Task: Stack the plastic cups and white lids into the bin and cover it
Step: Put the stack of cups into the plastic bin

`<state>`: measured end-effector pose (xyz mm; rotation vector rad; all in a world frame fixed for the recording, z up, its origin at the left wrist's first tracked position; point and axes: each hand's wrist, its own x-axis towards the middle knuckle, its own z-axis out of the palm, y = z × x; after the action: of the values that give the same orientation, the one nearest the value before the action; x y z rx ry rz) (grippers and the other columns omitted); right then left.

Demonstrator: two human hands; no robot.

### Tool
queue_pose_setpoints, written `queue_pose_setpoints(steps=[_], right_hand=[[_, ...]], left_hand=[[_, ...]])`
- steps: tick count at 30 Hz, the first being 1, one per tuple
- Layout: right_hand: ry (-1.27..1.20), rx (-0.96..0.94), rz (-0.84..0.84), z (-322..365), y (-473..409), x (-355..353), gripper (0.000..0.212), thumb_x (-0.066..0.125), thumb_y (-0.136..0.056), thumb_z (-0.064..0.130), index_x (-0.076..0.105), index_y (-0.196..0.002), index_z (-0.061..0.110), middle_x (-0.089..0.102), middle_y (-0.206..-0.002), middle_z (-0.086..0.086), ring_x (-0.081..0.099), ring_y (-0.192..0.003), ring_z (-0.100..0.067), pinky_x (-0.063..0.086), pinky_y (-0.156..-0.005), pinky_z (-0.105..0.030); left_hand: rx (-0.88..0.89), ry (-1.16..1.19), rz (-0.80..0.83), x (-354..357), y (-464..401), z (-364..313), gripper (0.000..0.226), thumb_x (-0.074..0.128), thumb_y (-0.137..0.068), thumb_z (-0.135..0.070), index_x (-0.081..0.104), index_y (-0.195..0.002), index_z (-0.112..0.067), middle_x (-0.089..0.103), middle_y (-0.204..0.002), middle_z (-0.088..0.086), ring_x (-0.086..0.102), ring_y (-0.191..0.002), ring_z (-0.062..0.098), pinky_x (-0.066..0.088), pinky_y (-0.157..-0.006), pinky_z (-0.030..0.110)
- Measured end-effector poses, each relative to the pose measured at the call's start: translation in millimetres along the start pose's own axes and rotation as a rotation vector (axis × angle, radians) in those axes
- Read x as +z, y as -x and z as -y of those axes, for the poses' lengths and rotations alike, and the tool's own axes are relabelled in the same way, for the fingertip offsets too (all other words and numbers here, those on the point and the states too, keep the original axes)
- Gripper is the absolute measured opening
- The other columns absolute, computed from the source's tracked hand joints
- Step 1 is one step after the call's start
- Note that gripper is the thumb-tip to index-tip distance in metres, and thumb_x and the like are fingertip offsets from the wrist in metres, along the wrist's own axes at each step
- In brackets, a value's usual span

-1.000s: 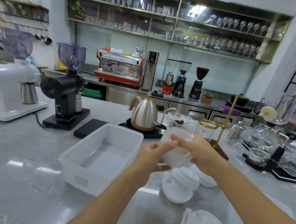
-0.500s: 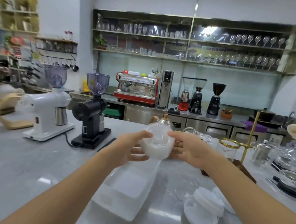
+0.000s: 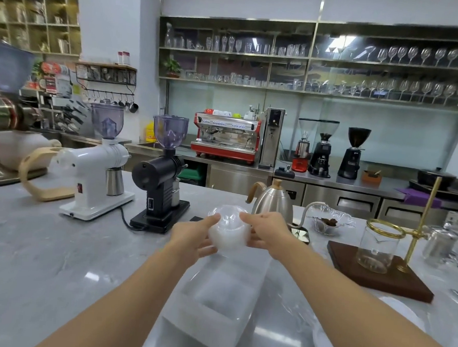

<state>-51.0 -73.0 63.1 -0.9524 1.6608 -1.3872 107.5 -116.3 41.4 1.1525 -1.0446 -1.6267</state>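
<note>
Both hands grasp a stack of plastic cups (image 3: 228, 231) above the far end of the bin (image 3: 213, 305): left hand (image 3: 194, 240) on its left side, right hand (image 3: 268, 234) on its right

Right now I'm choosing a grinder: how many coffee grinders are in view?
5: white grinder and black grinder on the near counter; three on the back counter. More may be hidden.

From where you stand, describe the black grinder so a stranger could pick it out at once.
Start at the grey marble counter. Two grinders stand on its far left side. The black grinder is the right one, beside the white grinder: dark body, purple-tinted hopper, black base.
</note>
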Motion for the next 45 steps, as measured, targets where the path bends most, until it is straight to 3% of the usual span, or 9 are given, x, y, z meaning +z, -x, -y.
queue_pose_setpoints(steps=[7,12,16,19,22,30,36,41,45], right_hand=[[0.08,0.128,-0.042,-32.0,-27.7,9.6,0.032,0.07,-0.086,0.018,0.063,-0.106,-0.006,0.062,-0.087,-0.016,0.062,-0.075,-0.028,0.061,-0.07,-0.043],[0.271,0.09,-0.068,-46.8,-38.3,20.7,0.021,0.06,-0.078,0.026,0.05,-0.068,0.011,0.05,-0.063,-0.008,0.051,-0.059,-0.027,0.056,-0.058,-0.038],[0.361,0.11,-0.079,-48.8,-40.7,27.9,0.014,0.051,-0.087,0.022,0.049,-0.079,0.009,0.051,-0.07,-0.007,0.053,-0.058,-0.026,0.055,-0.058,-0.033],[0.396,0.191,-0.032,-49.9,-42.3,30.6,0.018,0.047,-0.085,0.017,0.054,-0.098,0.008,0.054,-0.076,-0.008,0.055,-0.062,-0.027,0.051,-0.057,-0.028],[0.411,0.227,0.044,-51.0,-48.2,31.1,0.034,0.048,-0.084,0.017,0.053,-0.116,0.008,0.057,-0.087,-0.012,0.059,-0.07,-0.031,0.055,-0.065,-0.033],[0.555,0.219,0.084,-65.0,-56.6,35.4,0.014,0.045,-0.09,0.011,0.054,-0.098,0.005,0.055,-0.092,-0.016,0.055,-0.075,-0.032,0.056,-0.082,-0.044],[0.517,0.189,0.061,-71.6,-62.5,37.4,0.019,0.043,-0.088,0.001,0.044,-0.073,0.013,0.041,-0.073,-0.008,0.04,-0.059,-0.021,0.043,-0.06,-0.033],[0.589,0.182,0.046,-76.4,-63.6,39.0,0.01,0.044,-0.084,0.001,0.049,-0.078,0.008,0.048,-0.075,-0.014,0.05,-0.07,-0.03,0.047,-0.064,-0.036],[0.623,0.184,0.025,-76.9,-66.0,38.1,0.01,0.043,-0.085,0.002,0.052,-0.083,0.003,0.054,-0.078,-0.018,0.056,-0.067,-0.033,0.051,-0.063,-0.038]], left_hand=[[-0.137,-0.12,0.033,-3.2,-28.1,19.3,0.016,0.06,-0.09,-0.012,0.06,-0.099,0.001,0.06,-0.094,0.023,0.061,-0.082,0.036,0.059,-0.071,0.039],[-0.127,-0.178,-0.017,-3.3,-45.5,34.1,0.013,0.053,-0.091,-0.008,0.048,-0.08,-0.011,0.042,-0.082,0.011,0.042,-0.082,0.026,0.046,-0.072,0.036],[-0.12,-0.235,-0.04,-1.6,-49.7,38.5,0.015,0.051,-0.094,-0.011,0.044,-0.081,-0.015,0.035,-0.069,0.004,0.036,-0.06,0.018,0.04,-0.072,0.032],[-0.125,-0.267,-0.046,1.9,-49.8,43.6,0.018,0.047,-0.097,-0.008,0.045,-0.079,-0.012,0.04,-0.069,0.003,0.045,-0.068,0.023,0.045,-0.077,0.032],[-0.099,-0.304,-0.071,2.6,-55.1,52.6,0.031,0.045,-0.099,-0.005,0.041,-0.07,-0.015,0.042,-0.071,0.003,0.048,-0.069,0.023,0.041,-0.059,0.027],[-0.253,-0.241,-0.054,2.1,-53.2,56.4,0.018,0.042,-0.088,-0.004,0.041,-0.072,-0.014,0.033,-0.065,0.004,0.029,-0.057,0.019,0.037,-0.07,0.032],[-0.291,-0.13,0.034,1.0,-48.2,51.4,0.013,0.051,-0.094,-0.025,0.047,-0.088,-0.014,0.036,-0.077,0.004,0.031,-0.065,0.02,0.028,-0.058,0.03],[-0.332,-0.113,0.046,-8.8,-54.5,59.7,0.028,0.058,-0.084,-0.038,0.036,-0.083,-0.02,0.02,-0.078,-0.001,0.022,-0.063,0.018,0.026,-0.055,0.028],[-0.367,-0.163,0.036,-4.9,-51.6,49.1,0.037,0.046,-0.1,-0.038,0.051,-0.107,-0.002,0.047,-0.086,0.011,0.055,-0.078,0.028,0.052,-0.077,0.041]])
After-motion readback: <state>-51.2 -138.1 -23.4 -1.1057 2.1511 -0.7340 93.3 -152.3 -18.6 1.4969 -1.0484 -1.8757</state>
